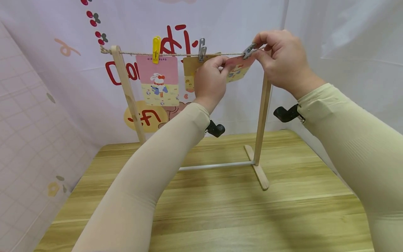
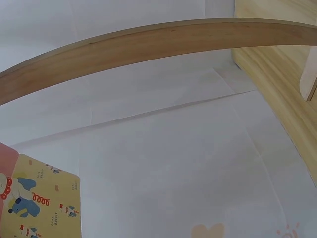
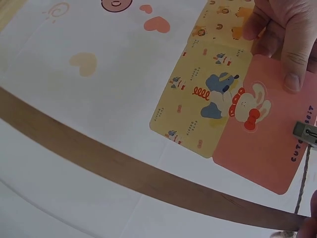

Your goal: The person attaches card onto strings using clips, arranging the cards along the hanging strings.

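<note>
My left hand (image 1: 210,80) pinches the left side of a pink and yellow rabbit card (image 1: 240,72), its thumb lying on the pink part in the right wrist view. The right hand (image 1: 284,59) grips a grey clothespin (image 1: 249,51) between thumb and fingers, beside the right post. That clothespin sits over the twine (image 1: 176,54) at the card's top edge; its tip (image 3: 303,132) overlaps the printed lettering. The card tilts, lower corner swung out. In the left wrist view only a corner of the rabbit card (image 2: 47,198) shows, and the hand itself is out of that frame.
A yellow clothespin (image 1: 156,50) holds another rabbit card (image 1: 158,92) at the left. A second grey clothespin (image 1: 202,52) holds a brown and yellow card (image 1: 189,68), partly behind my left hand. Wooden posts (image 1: 262,115) and a white rod (image 1: 217,165) stand on the wooden table (image 1: 204,217).
</note>
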Tool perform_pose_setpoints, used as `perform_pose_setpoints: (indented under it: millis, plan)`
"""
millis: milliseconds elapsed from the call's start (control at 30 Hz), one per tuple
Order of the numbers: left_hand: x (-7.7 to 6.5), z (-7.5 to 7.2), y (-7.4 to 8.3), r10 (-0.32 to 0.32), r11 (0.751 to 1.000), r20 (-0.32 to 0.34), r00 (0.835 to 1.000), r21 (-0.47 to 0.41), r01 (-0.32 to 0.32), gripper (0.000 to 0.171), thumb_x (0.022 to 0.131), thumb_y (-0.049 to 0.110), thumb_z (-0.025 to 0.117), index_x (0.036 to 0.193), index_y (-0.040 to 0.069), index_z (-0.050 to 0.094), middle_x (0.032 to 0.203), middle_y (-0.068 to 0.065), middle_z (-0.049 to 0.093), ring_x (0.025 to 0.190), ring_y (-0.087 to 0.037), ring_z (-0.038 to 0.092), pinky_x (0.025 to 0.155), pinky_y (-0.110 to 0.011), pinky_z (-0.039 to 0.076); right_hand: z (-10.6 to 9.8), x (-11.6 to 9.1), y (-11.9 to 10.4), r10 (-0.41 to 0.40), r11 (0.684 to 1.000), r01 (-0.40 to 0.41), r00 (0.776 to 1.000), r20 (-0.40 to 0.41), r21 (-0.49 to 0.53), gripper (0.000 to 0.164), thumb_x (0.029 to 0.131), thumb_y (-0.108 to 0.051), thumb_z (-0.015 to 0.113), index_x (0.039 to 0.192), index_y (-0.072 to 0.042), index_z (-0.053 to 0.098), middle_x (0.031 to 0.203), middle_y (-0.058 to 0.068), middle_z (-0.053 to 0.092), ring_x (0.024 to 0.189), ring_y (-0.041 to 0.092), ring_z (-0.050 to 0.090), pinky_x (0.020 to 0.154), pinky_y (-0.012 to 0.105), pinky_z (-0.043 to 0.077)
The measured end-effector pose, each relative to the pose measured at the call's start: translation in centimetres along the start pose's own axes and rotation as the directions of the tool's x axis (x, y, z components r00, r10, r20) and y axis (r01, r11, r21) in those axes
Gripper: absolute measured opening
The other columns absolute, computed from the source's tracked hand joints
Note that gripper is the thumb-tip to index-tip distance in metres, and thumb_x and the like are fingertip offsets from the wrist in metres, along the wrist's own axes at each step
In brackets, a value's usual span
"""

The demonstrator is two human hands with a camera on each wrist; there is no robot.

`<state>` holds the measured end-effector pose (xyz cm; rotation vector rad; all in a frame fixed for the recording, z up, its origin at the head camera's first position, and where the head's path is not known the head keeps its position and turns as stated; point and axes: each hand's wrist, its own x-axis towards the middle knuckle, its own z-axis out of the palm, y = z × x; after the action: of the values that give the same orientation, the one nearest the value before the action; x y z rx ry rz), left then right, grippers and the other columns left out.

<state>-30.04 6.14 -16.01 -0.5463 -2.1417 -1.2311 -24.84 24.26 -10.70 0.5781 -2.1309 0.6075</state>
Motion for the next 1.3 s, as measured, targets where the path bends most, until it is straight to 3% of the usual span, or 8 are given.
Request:
perform_pose_setpoints:
  millis: [100, 300, 567, 800, 967, 1300]
  plan:
    - [-0.06, 0.03, -0.02, 0.004, 1.000, -0.001, 1.000, 0.000, -0.004, 0.022, 0.098, 0.038, 0.073, 0.112, 0.023, 0.081, 0.110, 0.008, 0.080, 0.091, -0.005, 0.067, 0.076, -0.021, 0.046, -0.06, 0.07, 0.07, -0.016, 1.000, 0.016, 1.000, 0.005, -0.009, 0.007, 0.098, -0.008, 0.071, 0.100, -0.005, 0.078, 0.083, -0.023, 0.061, 0.079, -0.001, 0.041, 0.085, 0.022, 0.031]
    - [-0.13, 0.02, -0.28, 0.028, 0.999, -0.003, 1.000, -0.024, -0.028, 0.020, 0.098, 0.036, 0.074, 0.111, 0.022, 0.081, 0.107, 0.006, 0.080, 0.087, -0.006, 0.066, 0.074, -0.021, 0.046, -0.21, 0.07, -0.10, -0.032, 0.999, 0.032, 0.999, 0.018, -0.029, 0.008, 0.098, -0.009, 0.073, 0.102, -0.003, 0.076, 0.106, 0.009, 0.079, 0.087, -0.004, 0.035, 0.094, 0.027, 0.029]
    - [-0.23, -0.17, -0.50, 0.038, 0.997, 0.036, 0.999, -0.062, -0.035, 0.020, 0.095, 0.035, 0.077, 0.109, 0.021, 0.081, 0.107, 0.006, 0.079, 0.089, -0.005, 0.070, 0.074, -0.020, 0.045, -0.23, -0.06, -0.10, 0.010, 0.999, -0.008, 1.000, 0.024, -0.046, 0.015, 0.097, -0.013, 0.075, 0.110, -0.005, 0.076, 0.095, -0.005, 0.067, 0.103, -0.004, 0.032, 0.102, 0.030, 0.027]
    - [-0.20, -0.03, -0.40, 0.030, 0.998, 0.029, 0.999, -0.063, -0.028, 0.021, 0.096, 0.035, 0.075, 0.110, 0.020, 0.081, 0.109, 0.006, 0.080, 0.089, -0.005, 0.070, 0.074, -0.019, 0.046, -0.33, -0.19, -0.18, 0.053, 0.997, -0.049, 0.997, 0.064, -0.057, 0.022, 0.100, -0.016, 0.073, 0.119, -0.005, 0.073, 0.131, 0.011, 0.068, 0.122, 0.017, 0.035, 0.105, 0.036, 0.019]
    - [-0.25, 0.04, -0.32, 0.018, 0.998, 0.013, 1.000, -0.060, -0.017, 0.020, 0.097, 0.036, 0.075, 0.109, 0.021, 0.080, 0.110, 0.007, 0.080, 0.091, -0.005, 0.072, 0.073, -0.019, 0.048, -0.46, -0.22, -0.19, 0.060, 0.997, -0.056, 0.995, 0.083, -0.054, 0.025, 0.101, -0.015, 0.070, 0.125, -0.006, 0.071, 0.138, 0.013, 0.062, 0.131, 0.029, 0.033, 0.107, 0.038, 0.015]
    - [-0.75, -0.16, -0.28, -0.001, 0.996, 0.032, 0.999, -0.086, 0.004, 0.023, 0.101, 0.031, 0.071, 0.122, 0.020, 0.074, 0.121, 0.008, 0.078, 0.104, -0.005, 0.075, 0.083, -0.021, 0.054, -0.49, -0.08, -0.37, 0.078, 0.996, -0.075, 0.993, 0.084, -0.046, 0.034, 0.102, -0.013, 0.069, 0.135, -0.005, 0.068, 0.144, 0.015, 0.059, 0.138, 0.035, 0.032, 0.109, 0.041, 0.014]
